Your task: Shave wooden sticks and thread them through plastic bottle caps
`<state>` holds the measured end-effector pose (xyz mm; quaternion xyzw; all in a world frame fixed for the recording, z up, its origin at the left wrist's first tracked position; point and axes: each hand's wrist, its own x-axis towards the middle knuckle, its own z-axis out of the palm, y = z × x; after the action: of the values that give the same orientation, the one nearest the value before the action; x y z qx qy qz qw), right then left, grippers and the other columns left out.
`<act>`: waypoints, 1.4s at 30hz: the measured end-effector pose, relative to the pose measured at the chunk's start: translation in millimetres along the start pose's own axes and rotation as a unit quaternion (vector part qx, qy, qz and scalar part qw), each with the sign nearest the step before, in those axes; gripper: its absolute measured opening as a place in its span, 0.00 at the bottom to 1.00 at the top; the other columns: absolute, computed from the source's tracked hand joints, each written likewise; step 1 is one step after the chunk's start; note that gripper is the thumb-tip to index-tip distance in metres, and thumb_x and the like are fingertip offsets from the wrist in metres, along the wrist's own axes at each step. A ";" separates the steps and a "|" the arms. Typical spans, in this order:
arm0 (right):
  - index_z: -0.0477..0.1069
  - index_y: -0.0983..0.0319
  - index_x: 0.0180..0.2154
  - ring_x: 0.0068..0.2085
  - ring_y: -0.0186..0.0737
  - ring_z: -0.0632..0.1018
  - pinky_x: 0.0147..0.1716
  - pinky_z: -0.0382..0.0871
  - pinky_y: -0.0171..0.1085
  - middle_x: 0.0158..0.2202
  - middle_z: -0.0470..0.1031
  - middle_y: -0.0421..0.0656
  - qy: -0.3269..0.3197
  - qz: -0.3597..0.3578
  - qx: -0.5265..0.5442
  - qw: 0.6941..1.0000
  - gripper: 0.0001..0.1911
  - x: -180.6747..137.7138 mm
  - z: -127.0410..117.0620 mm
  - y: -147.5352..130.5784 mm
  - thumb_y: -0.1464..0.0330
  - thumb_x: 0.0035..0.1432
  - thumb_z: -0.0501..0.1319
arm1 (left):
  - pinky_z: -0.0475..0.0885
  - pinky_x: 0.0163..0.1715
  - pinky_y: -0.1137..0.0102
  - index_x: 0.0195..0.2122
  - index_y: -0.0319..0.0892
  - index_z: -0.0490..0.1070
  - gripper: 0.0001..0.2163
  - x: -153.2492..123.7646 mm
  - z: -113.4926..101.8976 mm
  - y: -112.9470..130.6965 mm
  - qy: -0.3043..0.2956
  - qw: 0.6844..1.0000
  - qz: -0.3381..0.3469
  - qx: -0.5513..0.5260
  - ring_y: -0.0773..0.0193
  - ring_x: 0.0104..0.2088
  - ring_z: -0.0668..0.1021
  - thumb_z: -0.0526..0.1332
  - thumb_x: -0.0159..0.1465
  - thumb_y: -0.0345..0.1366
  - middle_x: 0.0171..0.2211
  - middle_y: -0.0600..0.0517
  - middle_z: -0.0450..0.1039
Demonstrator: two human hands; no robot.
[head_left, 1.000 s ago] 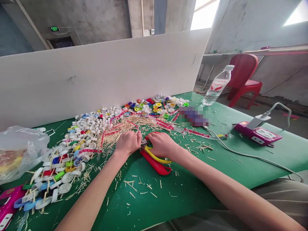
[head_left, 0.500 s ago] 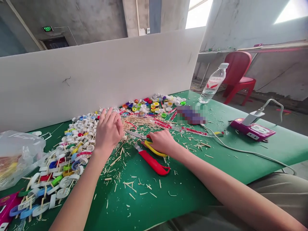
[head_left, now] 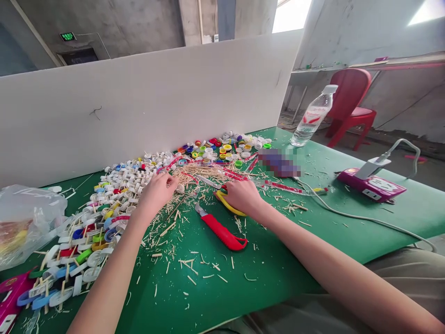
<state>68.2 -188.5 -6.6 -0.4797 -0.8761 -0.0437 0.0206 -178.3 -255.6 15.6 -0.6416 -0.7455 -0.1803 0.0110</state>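
On my feed the right fingers (head_left: 232, 189) are clamped on the yellow-handled scissors (head_left: 228, 206), blades pointing forward and left from them, toward the pile of thin sticks (head_left: 205, 173). Left fingers (head_left: 164, 179) are curled in at the left edge of that pile; can't tell whether they pinch a stick, the tips are too small to read. A small pale round piece (head_left: 180, 189) sits just beside them. Caps (head_left: 120, 178), many with sticks poked through, spread left of the left fingers. The red utility knife (head_left: 222, 232) lies loose on the tabletop (head_left: 271, 264), on the near side of the right fingers. A red-printed strip (head_left: 283, 187) lies to their right. Step in hand, my read: left fingers handling at the stick pile, scissors held idle, no cut on. Next move calls for left fingers kept off the blade line and a right-side path clear of the knife.
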 end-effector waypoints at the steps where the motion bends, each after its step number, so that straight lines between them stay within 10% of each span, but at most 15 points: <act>1: 0.76 0.63 0.34 0.33 0.48 0.79 0.28 0.62 0.38 0.30 0.78 0.51 -0.001 0.001 0.000 1.000 0.29 0.2 0.1 0.4 0.49 0.62 0.46 | 0.70 0.45 0.58 0.39 0.43 0.71 0.19 -0.2 5.9 -1.6 -0.011 1.000 0.013 0.001 0.50 0.47 0.75 0.48 0.65 0.52 0.43 0.44 0.75; 7: 0.76 0.64 0.33 0.33 0.50 0.79 0.27 0.62 0.38 0.30 0.78 0.52 -0.004 -0.001 -0.003 1.000 0.30 0.7 -0.2 0.0 0.48 0.61 0.47 | 0.67 0.51 0.56 0.51 0.42 0.66 0.18 -2.2 28.9 -7.9 -0.037 0.997 0.060 0.014 0.47 0.56 0.69 0.54 0.64 0.47 0.56 0.41 0.66; 16: 0.76 0.64 0.34 0.33 0.47 0.79 0.27 0.61 0.38 0.31 0.79 0.52 -0.014 -0.008 -0.010 1.000 0.26 -1.2 -3.3 -1.7 0.52 0.62 0.49 | 0.70 0.44 0.59 0.42 0.43 0.67 0.08 -1.5 28.0 -5.8 -0.021 0.997 0.067 0.010 0.52 0.47 0.73 0.53 0.65 0.38 0.45 0.44 0.71; 26: 0.76 0.65 0.34 0.34 0.49 0.79 0.27 0.61 0.38 0.31 0.79 0.53 -0.026 -0.011 -0.006 1.000 0.26 0.2 -5.8 -1.1 0.51 0.61 0.50 | 0.70 0.45 0.61 0.45 0.43 0.66 0.12 5.1 -45.5 -55.1 0.069 0.996 -0.061 -0.024 0.55 0.43 0.75 0.56 0.62 0.41 0.45 0.46 0.72; 42: 0.77 0.65 0.34 0.33 0.49 0.78 0.27 0.60 0.38 0.30 0.78 0.52 -0.031 -0.019 -0.015 0.999 0.27 2.0 -3.3 0.6 0.52 0.61 0.49 | 0.70 0.37 0.68 0.45 0.46 0.68 0.16 0.2 -37.1 -103.9 -0.101 0.988 -0.113 0.030 0.56 0.41 0.76 0.56 0.57 0.45 0.45 0.48 0.73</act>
<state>67.6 -186.9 -3.2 -0.4643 -0.8845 -0.0421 -0.0148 -286.1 -277.5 23.8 -0.5677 -0.8154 -0.0923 -0.0656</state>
